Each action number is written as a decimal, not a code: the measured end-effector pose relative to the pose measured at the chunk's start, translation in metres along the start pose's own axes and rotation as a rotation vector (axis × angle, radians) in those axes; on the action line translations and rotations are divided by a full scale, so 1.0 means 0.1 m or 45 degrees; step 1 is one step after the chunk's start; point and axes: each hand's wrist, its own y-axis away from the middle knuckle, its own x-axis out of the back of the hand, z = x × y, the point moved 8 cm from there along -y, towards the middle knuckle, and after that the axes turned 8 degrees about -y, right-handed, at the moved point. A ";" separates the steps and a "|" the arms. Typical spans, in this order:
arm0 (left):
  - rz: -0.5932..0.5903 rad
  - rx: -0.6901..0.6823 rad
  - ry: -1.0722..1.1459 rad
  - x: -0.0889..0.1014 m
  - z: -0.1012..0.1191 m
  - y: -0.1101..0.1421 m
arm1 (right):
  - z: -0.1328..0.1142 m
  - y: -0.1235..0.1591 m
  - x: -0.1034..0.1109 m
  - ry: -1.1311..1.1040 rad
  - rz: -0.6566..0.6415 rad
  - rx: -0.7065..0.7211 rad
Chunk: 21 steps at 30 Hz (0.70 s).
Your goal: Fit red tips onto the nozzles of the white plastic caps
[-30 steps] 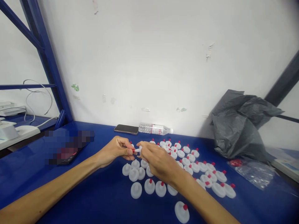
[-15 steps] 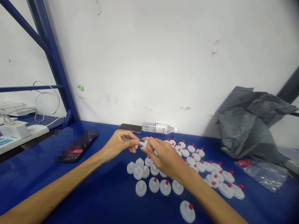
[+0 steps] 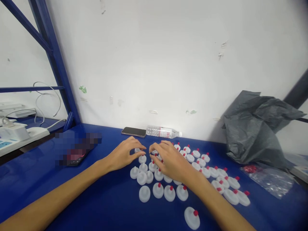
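My left hand hovers over the blue table, thumb and forefinger apart with nothing between them. A white round plastic disc with a nozzle lies just past its fingertips. Facing it, my right hand is curved over the discs, its thumb and forefinger parted; no held piece shows, though discs under it are partly hidden. Several discs without caps lie near the left hand. Many others carry a small red cap on the nozzle, such as a capped disc below the right hand and one near the front.
At the wall lie a phone and a clear water bottle. Another phone, partly blurred, is on the left. Rightward are a grey plastic bag and a clear bag with red caps. A blue metal frame stands left.
Half a second ago both hands pinched a small white disc between them. They have since separated and their fingers have opened. The disc has been let go among the others.
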 end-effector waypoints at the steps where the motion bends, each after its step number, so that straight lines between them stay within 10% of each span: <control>1: 0.052 0.030 -0.039 0.05 -0.02 -0.01 | -0.05 0.00 -0.02 -0.023 -0.029 0.015; 5: 0.184 0.227 -0.253 0.25 -0.21 -0.01 | -0.21 0.01 -0.10 -0.118 -0.171 0.023; 21: -0.277 0.658 -0.358 0.07 -0.70 0.14 | -0.27 0.08 -0.24 -0.140 -0.240 0.130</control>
